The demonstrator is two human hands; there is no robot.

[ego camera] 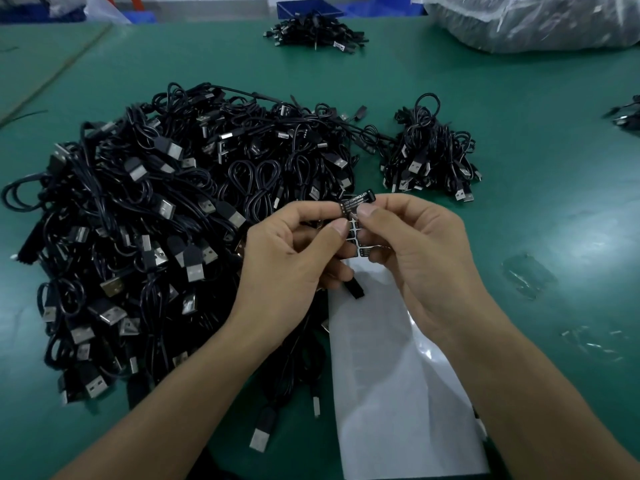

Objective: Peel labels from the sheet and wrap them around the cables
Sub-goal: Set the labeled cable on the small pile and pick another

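Above the middle of the green table [540, 109], both forearms are reaching in from the near edge and the hands are meeting fingertip to fingertip. The left hand [294, 251] is turning its back to the camera, with thumb and forefinger curling in to pinch the left end of a small black label [358, 199] bearing white print. The right hand [412, 244] is mirroring it, its thumb and forefinger pinching the same label from the right while its other fingers are folding loosely beneath. The label is sitting just far of the two thumbnails, tilting up to the right.

Under the hands, the sheet [398, 368] is hanging as a long white strip running to the near edge, with a few black labels remaining at its far end between the thumbs; which fingers are supporting it I cannot tell. A black cable plug [355, 289] is poking out below the left hand's curled lower fingers.

To the left a big pile of black USB cables [145, 216] is lying on the table, a smaller bundle [429, 157] is lying far right of the hands, and another bundle [315, 31] is lying at the far edge beside a clear plastic bag [540, 22]
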